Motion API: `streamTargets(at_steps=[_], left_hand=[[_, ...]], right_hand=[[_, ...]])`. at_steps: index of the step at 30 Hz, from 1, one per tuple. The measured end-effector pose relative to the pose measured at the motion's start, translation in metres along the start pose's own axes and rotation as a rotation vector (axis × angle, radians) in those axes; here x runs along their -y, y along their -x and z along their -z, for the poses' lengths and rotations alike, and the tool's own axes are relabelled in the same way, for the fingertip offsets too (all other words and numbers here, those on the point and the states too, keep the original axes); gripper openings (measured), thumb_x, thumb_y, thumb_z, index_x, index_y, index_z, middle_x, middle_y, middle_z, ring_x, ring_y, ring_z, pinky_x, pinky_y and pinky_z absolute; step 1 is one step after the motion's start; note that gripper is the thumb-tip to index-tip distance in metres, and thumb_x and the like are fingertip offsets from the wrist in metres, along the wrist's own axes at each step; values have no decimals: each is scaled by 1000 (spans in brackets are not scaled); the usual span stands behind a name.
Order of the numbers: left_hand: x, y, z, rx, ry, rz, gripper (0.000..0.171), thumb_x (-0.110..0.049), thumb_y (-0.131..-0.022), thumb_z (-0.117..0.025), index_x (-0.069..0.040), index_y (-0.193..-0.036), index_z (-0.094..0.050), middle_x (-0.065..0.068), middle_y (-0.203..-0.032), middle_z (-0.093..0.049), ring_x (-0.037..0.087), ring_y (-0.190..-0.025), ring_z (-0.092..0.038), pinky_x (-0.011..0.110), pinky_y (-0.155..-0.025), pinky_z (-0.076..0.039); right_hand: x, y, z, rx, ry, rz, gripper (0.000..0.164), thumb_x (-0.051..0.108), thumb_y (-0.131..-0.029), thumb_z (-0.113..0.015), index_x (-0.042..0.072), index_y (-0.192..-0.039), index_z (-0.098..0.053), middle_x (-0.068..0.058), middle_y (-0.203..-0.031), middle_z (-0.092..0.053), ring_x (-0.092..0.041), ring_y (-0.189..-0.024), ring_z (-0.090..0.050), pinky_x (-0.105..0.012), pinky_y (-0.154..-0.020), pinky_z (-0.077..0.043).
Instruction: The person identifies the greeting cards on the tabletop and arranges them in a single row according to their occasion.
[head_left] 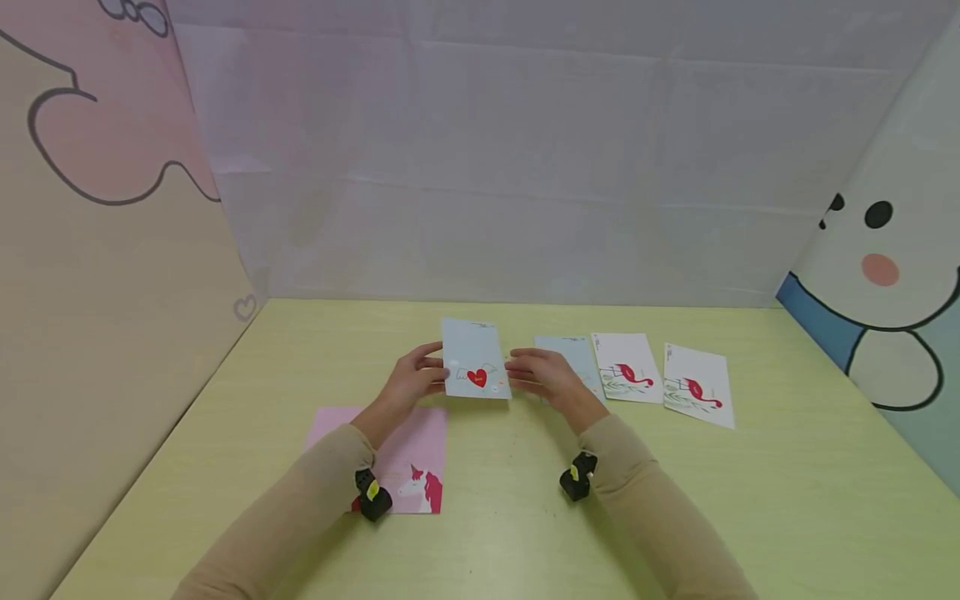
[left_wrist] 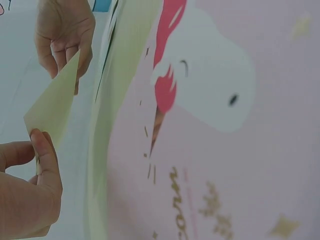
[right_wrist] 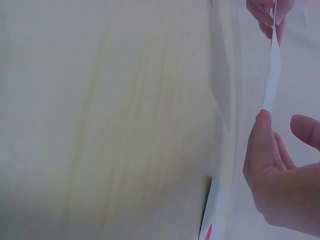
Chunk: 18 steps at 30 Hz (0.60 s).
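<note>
My left hand [head_left: 411, 377] pinches the left edge of a pale blue card [head_left: 474, 346] printed with a red winged heart, raised above the table. In the left wrist view, the thumb and fingers of the left hand [left_wrist: 30, 192] grip the card's edge [left_wrist: 57, 107]. At the card's right edge is my right hand [head_left: 551, 375]. The right wrist view shows that right hand [right_wrist: 282, 175] with extended fingers touching the card's edge [right_wrist: 272, 75], its thumb held apart. Partly hidden behind the right hand lies another pale blue card [head_left: 576, 354].
Two white flamingo cards [head_left: 628, 358] [head_left: 697, 383] lie to the right on the pale yellow-green table [head_left: 510, 508]. A pink unicorn sheet [head_left: 423, 442] lies under the left forearm. Behind the table hangs a white sheet [head_left: 480, 175], with cartoon-printed panels on both sides.
</note>
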<state>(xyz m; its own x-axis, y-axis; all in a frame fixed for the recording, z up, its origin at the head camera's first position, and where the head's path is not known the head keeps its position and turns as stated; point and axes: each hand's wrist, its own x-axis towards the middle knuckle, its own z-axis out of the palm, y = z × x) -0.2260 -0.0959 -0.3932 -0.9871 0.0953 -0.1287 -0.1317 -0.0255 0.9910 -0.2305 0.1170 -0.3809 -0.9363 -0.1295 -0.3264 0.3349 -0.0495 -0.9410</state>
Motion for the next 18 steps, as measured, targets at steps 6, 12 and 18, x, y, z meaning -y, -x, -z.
streamTargets(at_steps=[6,12,18], left_hand=[[-2,3,-5,19,-6,5,51,10,-81,-52,-1,-130,-39,19,-101,-49,19,-77,-56,30,-69,-50],[-4,10,-12,33,-20,11,53,10,-81,-53,-3,-130,-40,19,-101,-50,21,-77,-57,35,-73,-49],[-5,18,-19,74,-32,-8,54,10,-80,-54,-3,-131,-39,19,-100,-50,23,-79,-57,35,-73,-49]], right_hand=[[1,6,7,-3,45,8,37,8,-90,-50,-4,-124,-44,-20,-115,-51,-26,-102,-52,-31,-82,-45],[0,14,14,-15,73,49,36,3,-86,-53,-2,-121,-48,-17,-109,-53,-22,-92,-55,-33,-81,-46],[-1,21,21,-37,104,71,35,2,-85,-55,-3,-119,-49,-16,-99,-56,-19,-80,-57,-33,-79,-47]])
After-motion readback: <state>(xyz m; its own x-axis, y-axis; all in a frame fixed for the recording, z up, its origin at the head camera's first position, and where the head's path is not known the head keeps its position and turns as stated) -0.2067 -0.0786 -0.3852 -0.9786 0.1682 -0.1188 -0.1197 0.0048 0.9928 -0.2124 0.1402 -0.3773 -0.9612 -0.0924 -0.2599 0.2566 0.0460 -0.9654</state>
